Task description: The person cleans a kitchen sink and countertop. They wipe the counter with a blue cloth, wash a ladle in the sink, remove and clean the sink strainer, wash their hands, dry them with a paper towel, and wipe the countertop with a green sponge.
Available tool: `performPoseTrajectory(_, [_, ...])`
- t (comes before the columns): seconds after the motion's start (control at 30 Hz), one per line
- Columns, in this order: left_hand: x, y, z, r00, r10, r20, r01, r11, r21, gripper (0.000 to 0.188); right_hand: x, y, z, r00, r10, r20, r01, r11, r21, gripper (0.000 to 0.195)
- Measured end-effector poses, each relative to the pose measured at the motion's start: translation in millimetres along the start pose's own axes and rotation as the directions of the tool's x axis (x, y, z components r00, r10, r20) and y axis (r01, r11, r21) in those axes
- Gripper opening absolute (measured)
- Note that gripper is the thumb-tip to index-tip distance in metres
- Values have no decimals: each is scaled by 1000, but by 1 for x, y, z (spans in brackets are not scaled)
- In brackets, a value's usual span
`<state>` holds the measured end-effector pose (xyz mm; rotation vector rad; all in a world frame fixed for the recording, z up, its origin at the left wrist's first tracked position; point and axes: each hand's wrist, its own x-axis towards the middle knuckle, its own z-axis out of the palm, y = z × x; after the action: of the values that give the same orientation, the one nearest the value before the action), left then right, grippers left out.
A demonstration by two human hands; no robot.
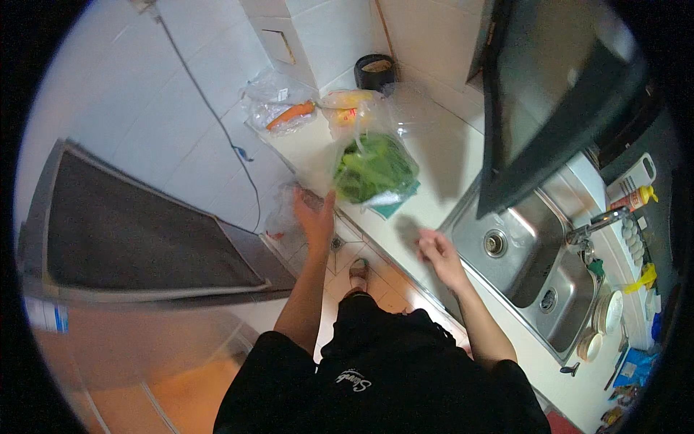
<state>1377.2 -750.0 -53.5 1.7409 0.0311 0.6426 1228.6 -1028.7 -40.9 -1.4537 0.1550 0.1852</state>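
Leafy green vegetables fill a clear plastic bag on the white countertop. A teal cloth or pad pokes out from under the bag. My left hand is at the counter's front edge, thumb and fingers spread, just short of the bag. Behind its fingers hangs or lies another clear plastic bag, low by the wall; whether they touch is unclear. Above the counter, between the greens and the sink, my right hand has loosely curled fingers and shows nothing in its grasp.
A bagged carrot, a bag with yellow contents and a black container stand at the back corner. To the right are a double steel sink, a faucet and stacked bowls. An open cabinet door juts overhead.
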Motion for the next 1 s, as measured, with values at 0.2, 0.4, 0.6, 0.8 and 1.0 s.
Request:
performPoseTrajectory(0.2, [109, -54, -1, 832, -394, 390, 369, 919, 141, 28, 172, -68, 75, 758, -613, -222, 245, 583, -775, 44])
performPoseTrajectory(0.4, [193, -31, 8, 808, -424, 410, 500, 861, -95, 28, 236, -119, 105, 865, -343, -366, 121, 851, -512, 23])
performPoseTrajectory(0.6, [270, -22, 3, 889, -31, 457, -80, 972, 222, 27, 293, -132, 149, 783, -475, -402, 300, 854, -425, 22])
performPoseTrajectory(0.8, [284, -118, -39, 804, -306, 510, 588, 536, -605, 40, 281, -111, 181, 763, -610, -212, 489, 760, -428, 16])
performPoseTrajectory(1.0, [206, -122, -14, 825, -333, 457, 434, 891, -135, 39, 242, -20, 138, 884, -448, -135, 74, 420, -905, 49])
